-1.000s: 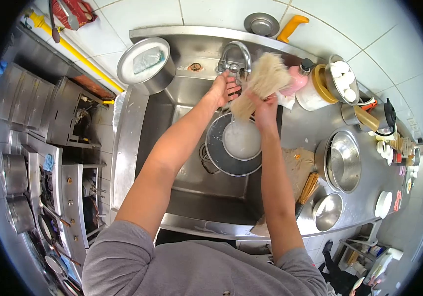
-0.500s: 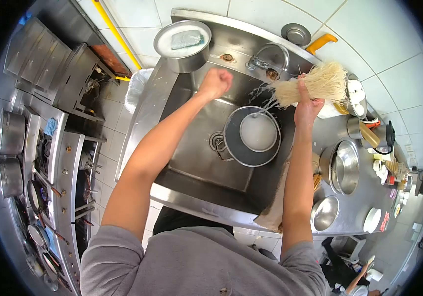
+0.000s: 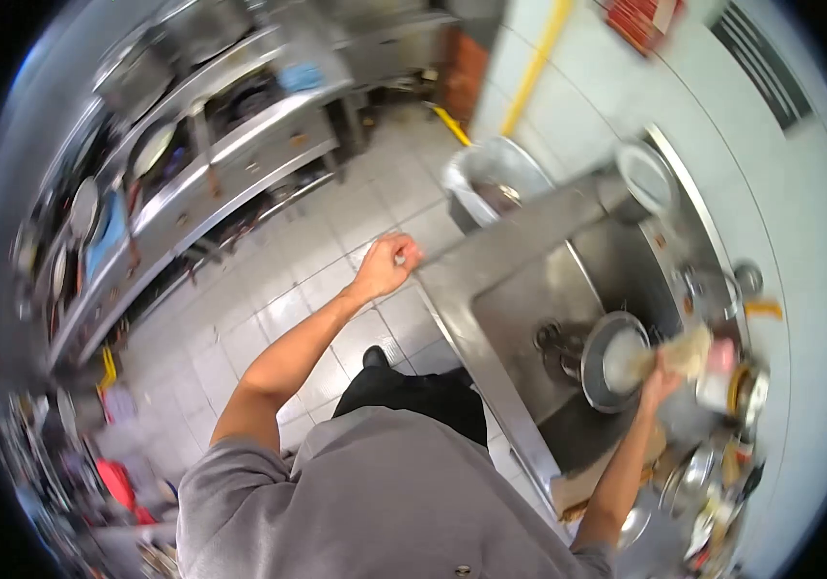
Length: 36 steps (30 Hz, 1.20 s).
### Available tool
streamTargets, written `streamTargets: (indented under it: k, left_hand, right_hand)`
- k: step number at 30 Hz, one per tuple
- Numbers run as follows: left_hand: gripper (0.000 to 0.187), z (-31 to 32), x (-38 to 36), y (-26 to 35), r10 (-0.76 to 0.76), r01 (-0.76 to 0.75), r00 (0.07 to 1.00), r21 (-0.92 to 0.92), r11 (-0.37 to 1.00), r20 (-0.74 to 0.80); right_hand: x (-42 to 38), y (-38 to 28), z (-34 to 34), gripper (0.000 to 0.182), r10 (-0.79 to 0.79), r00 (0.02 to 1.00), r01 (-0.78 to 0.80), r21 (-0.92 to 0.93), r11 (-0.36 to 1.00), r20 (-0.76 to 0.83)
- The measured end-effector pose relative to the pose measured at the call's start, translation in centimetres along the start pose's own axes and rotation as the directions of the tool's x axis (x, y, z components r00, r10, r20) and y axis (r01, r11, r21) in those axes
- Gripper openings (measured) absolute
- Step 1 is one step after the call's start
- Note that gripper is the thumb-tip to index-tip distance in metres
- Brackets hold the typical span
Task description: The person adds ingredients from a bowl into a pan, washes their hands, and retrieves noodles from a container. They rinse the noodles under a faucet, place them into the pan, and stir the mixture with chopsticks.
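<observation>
My right hand (image 3: 661, 384) is wrapped round a bundle of pale dried rice noodles (image 3: 688, 353) at the right side of the sink (image 3: 520, 323). One end of the bundle reaches left over a dark round pan (image 3: 591, 379) in the basin. A smaller bowl with whitish contents (image 3: 623, 363) sits inside that pan. Away from the sink, my left hand (image 3: 387, 265) is held over the floor near the sink's left edge. Its fingers are curled in, thumb against them; whatever they may hold is too small to make out.
A lined trash bin (image 3: 500, 179) stands beyond the sink's left end. On the sink's far corner is a metal pot (image 3: 647, 183). The faucet (image 3: 713, 289) is at the back wall. A stove counter (image 3: 211, 159) with pans runs along the left.
My view has swung left, bringing the floor and stove into view. My left hand has moved from above the basin to outside the sink. The noodles stay in my right hand, now blurred.
</observation>
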<state>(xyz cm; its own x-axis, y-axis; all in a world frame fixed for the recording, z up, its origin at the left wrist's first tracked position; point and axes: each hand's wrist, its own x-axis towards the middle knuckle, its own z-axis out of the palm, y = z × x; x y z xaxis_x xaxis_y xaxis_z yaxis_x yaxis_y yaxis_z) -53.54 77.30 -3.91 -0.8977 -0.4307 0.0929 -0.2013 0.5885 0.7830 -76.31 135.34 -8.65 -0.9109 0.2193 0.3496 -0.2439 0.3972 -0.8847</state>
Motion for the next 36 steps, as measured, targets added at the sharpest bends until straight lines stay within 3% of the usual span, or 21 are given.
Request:
streamTargets:
  k: [1, 3, 5, 7, 8, 10, 12, 14, 19, 20, 22, 23, 25, 26, 27, 29, 31, 32, 33, 35, 36]
  left_hand:
    - [0.027, -2.1, -2.2, -3.2, -0.047, 0.047, 0.997, 0.004, 0.999, -0.057]
    - [0.022, -5.2, -7.8, -9.2, -0.208, 0.210, 0.971, 0.010, 0.978, -0.121]
    - [0.019, -8.1, -14.1, -14.4, -0.404, 0.412, 0.906, 0.042, 0.910, -0.126]
    - [0.018, -9.5, -20.8, -19.7, -0.534, 0.547, 0.833, 0.074, 0.834, -0.144]
    - [0.017, -9.5, -24.8, -22.6, -0.581, 0.598, 0.797, 0.077, 0.798, -0.164]
    - [0.015, -9.7, -32.2, -26.3, -0.616, 0.646, 0.763, 0.192, 0.739, -0.199]
    - [0.015, -8.8, -39.2, -30.6, -0.728, 0.760, 0.650, 0.171, 0.627, -0.218]
    - [0.017, -8.8, -44.5, -31.7, -0.758, 0.782, 0.623, 0.151, 0.604, -0.195]
    - [0.019, -9.5, -49.4, -31.6, -0.864, 0.914, 0.375, -0.024, 0.406, -0.335]
    - [0.020, -9.5, -49.1, -31.1, -0.881, 0.928, 0.322, -0.070, 0.366, -0.346]
    - [0.024, -10.3, -47.1, -31.2, -0.874, 0.930, 0.312, -0.069, 0.361, -0.372]
    - [0.026, -11.0, -46.1, -31.7, -0.870, 0.931, 0.309, -0.067, 0.360, -0.384]
    - [0.029, -11.9, -43.5, -34.1, -0.814, 0.865, 0.427, -0.083, 0.494, -0.393]
    - [0.031, -13.4, -40.9, -33.9, -0.830, 0.879, 0.400, -0.095, 0.468, -0.389]
    - [0.032, -15.5, -37.2, -32.8, -0.844, 0.891, 0.373, -0.106, 0.442, -0.384]
    - [0.034, -18.5, -30.4, -32.3, -0.783, 0.858, 0.381, -0.128, 0.498, -0.492]
    - [0.021, -19.5, -23.4, -32.2, -0.614, 0.690, 0.642, -0.002, 0.724, -0.459]
    - [0.015, -19.4, -20.0, -31.9, -0.616, 0.624, 0.749, -0.052, 0.779, -0.244]
    - [0.034, -20.1, -16.5, -29.3, -0.236, 0.249, 0.939, 0.021, 0.968, -0.250]
    - [0.050, -18.0, -11.3, -27.3, -0.152, 0.176, 0.960, 0.088, 0.980, -0.233]
    - [0.047, -18.8, -9.5, -27.3, -0.157, 0.180, 0.963, 0.085, 0.980, -0.219]
  right_hand:
    - [-0.6, -2.5, -0.1, 0.049, 0.033, 0.995, -0.035, 0.019, 0.999, 0.099]
    - [-1.1, -2.2, 0.4, 0.042, 0.003, 0.999, 0.006, 0.180, 0.984, -0.046]
    - [-3.2, -3.9, 3.1, 0.041, -0.110, 0.992, 0.114, 0.058, 0.992, -0.069]
    - [-4.0, -2.5, 4.0, 0.040, -0.151, 0.986, 0.155, 0.052, 0.987, -0.065]
    - [-4.6, -4.4, 4.6, 0.039, -0.150, 0.986, 0.154, 0.054, 0.987, -0.077]
    - [-6.3, -5.3, 6.2, 0.037, 0.095, 0.988, -0.078, 0.144, 0.987, -0.121]
    - [-7.8, -4.4, 7.5, 0.037, 0.019, 0.997, -0.007, 0.172, 0.985, -0.070]
    - [-7.4, -3.8, 8.3, 0.041, -0.023, 0.997, 0.033, 0.129, 0.991, -0.078]
    - [-7.3, 0.3, 11.4, 0.051, -0.317, 0.948, 0.319, -0.051, 0.946, 0.035]
    - [-7.5, -1.0, 12.6, 0.051, -0.269, 0.963, 0.271, -0.059, 0.961, 0.033]
    - [-8.8, -3.1, 14.2, 0.051, -0.161, 0.987, 0.163, -0.079, 0.984, 0.027]
    - [-11.0, -7.2, 15.6, 0.051, -0.157, 0.985, 0.157, -0.008, 0.988, 0.066]
    - [-9.0, -3.7, 15.4, 0.054, -0.247, 0.968, 0.251, -0.122, 0.960, 0.046]
    - [-8.0, -2.0, 15.7, 0.055, -0.292, 0.956, 0.294, -0.179, 0.939, 0.041]
    - [-8.7, -3.1, 16.7, 0.056, -0.229, 0.973, 0.229, -0.145, 0.963, 0.013]
    - [-7.2, -1.4, 17.2, 0.057, -0.404, 0.913, 0.407, -0.170, 0.897, 0.054]
    - [-5.9, -0.3, 17.1, 0.057, -0.485, 0.871, 0.490, -0.195, 0.850, 0.075]
    - [-6.3, -1.5, 18.1, 0.057, -0.466, 0.882, 0.468, -0.222, 0.855, 0.065]
    - [-6.8, -2.5, 19.1, 0.057, -0.445, 0.894, 0.445, -0.245, 0.861, 0.057]
    - [-7.3, -4.3, 21.3, 0.057, -0.414, 0.909, 0.410, -0.279, 0.869, 0.045]
    - [-7.6, -5.2, 22.5, 0.057, -0.405, 0.913, 0.400, -0.289, 0.870, 0.044]
